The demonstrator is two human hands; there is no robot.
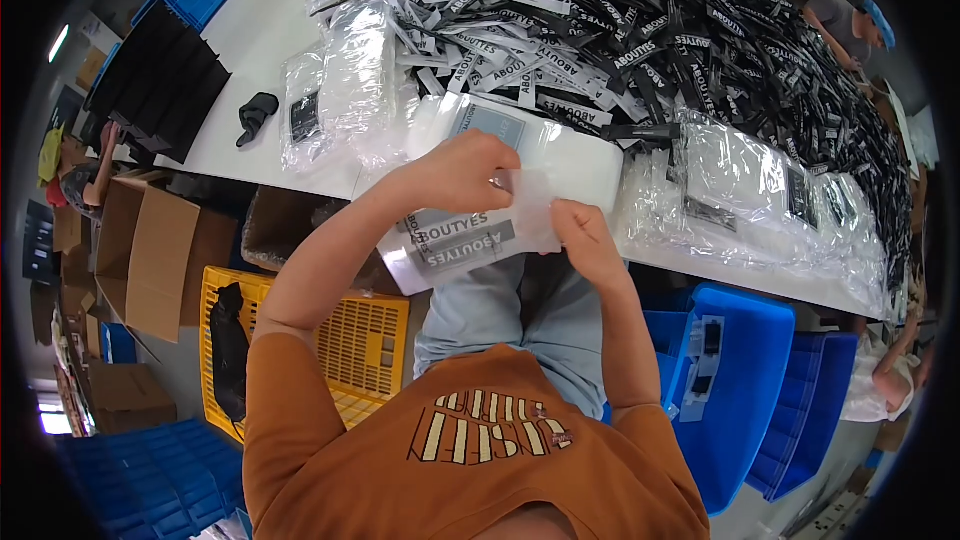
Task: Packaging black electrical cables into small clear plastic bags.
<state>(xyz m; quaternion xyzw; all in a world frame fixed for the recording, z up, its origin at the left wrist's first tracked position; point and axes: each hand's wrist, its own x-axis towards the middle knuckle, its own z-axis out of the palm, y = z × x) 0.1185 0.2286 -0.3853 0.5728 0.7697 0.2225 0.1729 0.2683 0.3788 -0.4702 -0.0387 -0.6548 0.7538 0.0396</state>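
Observation:
Over my lap at the table's near edge, my left hand (pixel 465 172) is closed in a pinch on the top of a clear plastic bag (pixel 402 268). Grey and black strips with pale lettering show through the bag. My right hand (pixel 588 238) has its thumb and fingers pressed on the bag's frosted, translucent edge (pixel 537 212). Directly beyond my hands lies a glossy white packet (pixel 585 162) with a grey-blue label (pixel 490 127). My left hand covers part of that packet, and its fingertips are partly hidden.
A heap of black and silver printed strips (pixel 650 30) covers the far table. Clear-wrapped packs lie left (pixel 350 70) and right (pixel 740 170). A black tape dispenser-like object (pixel 257 118) sits left. Below are a yellow crate (pixel 360 340) and blue bins (pixel 745 380). Other people work nearby.

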